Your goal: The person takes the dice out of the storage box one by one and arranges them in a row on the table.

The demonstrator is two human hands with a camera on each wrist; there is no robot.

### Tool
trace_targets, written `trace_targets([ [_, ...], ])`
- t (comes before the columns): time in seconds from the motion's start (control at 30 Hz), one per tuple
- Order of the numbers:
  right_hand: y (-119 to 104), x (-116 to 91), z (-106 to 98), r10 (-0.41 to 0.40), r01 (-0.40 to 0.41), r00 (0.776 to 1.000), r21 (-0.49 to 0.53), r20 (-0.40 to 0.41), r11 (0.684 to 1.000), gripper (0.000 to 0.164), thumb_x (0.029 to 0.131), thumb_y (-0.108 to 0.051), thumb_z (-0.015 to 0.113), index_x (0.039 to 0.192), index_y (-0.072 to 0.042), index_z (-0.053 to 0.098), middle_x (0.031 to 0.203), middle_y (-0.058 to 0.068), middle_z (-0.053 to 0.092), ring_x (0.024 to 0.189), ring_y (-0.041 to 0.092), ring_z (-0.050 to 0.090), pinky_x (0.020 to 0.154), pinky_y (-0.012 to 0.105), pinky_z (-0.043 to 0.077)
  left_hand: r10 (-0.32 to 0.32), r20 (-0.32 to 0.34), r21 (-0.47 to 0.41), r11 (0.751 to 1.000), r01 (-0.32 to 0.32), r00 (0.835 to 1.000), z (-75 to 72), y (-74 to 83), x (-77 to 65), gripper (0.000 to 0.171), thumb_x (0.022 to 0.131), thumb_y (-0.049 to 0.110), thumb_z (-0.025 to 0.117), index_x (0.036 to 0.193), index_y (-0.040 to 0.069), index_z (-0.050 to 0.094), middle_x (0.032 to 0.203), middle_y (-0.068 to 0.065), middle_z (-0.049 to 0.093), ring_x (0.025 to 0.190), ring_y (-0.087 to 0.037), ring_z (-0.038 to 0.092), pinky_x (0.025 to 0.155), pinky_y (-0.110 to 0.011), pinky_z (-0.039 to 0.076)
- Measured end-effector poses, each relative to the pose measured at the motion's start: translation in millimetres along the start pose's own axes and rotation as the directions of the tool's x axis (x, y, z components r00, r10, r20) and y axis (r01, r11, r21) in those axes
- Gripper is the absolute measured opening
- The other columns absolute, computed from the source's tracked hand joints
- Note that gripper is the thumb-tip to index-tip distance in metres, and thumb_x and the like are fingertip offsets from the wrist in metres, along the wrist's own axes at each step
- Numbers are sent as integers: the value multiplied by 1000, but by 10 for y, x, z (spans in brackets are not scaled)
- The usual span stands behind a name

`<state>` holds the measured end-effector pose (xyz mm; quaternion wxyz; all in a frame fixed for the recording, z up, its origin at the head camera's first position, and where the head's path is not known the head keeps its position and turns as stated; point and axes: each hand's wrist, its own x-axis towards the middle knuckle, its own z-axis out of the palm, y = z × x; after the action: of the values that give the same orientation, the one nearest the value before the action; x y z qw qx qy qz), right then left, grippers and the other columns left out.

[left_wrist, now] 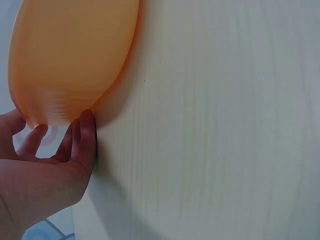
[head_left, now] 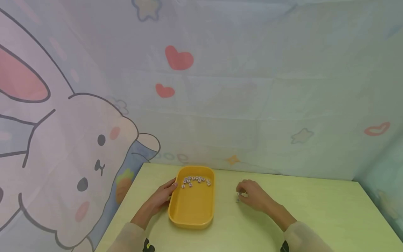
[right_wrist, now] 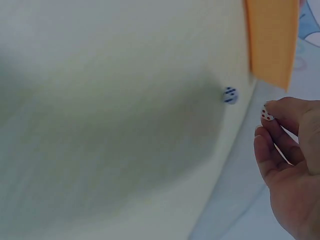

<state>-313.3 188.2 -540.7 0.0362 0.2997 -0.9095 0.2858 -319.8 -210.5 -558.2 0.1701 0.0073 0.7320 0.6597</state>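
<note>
A yellow tray [head_left: 192, 206] lies on the table, with several small white dice [head_left: 189, 180] gathered toward its far end. My left hand [head_left: 161, 196] grips the tray's left side, thumb at the rim; in the left wrist view its fingertips [left_wrist: 87, 116] meet the tray's outer wall. To the right of the tray, my right hand [head_left: 253, 196] pinches a white die [right_wrist: 267, 114] with red pips between thumb and forefinger. Just below those fingers, another die [head_left: 237, 200] rests on the tabletop; blue pips show on it in the right wrist view.
The pale yellow-green table [head_left: 302, 206] runs back to a hanging cloth [head_left: 220, 115] printed with hearts, stars and a large rabbit. The same kind of cloth [head_left: 382, 178] hangs at the right side.
</note>
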Motion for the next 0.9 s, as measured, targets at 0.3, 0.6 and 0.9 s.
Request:
trace_targets([
  [0.3,181,-144,146,50,-50,999,25,-5,998,13,86,2,70,90,-10,67,90,-1,66,89,17,61,79,37,54,10,3,-4,1000,-10,1000,-18,-26,7,62,105,39,49,158,16,28,156,-16,37,137,-37,43,103,-52,46],
  [0.6,268,-152,269,-19,18,998,-3,-56,1000,15,83,0,75,90,-12,69,89,-4,68,87,13,62,79,35,55,13,14,-5,1000,-12,1000,-29,-15,5,64,104,41,49,158,16,26,154,-18,39,132,-37,48,97,-47,52],
  [0.9,250,-131,322,-70,61,993,-92,-94,994,17,80,0,78,89,-14,72,88,-6,68,87,13,61,81,37,53,8,19,-8,1000,-8,1000,-29,3,-13,63,104,39,50,158,15,27,155,-18,37,134,-37,46,101,-51,48],
])
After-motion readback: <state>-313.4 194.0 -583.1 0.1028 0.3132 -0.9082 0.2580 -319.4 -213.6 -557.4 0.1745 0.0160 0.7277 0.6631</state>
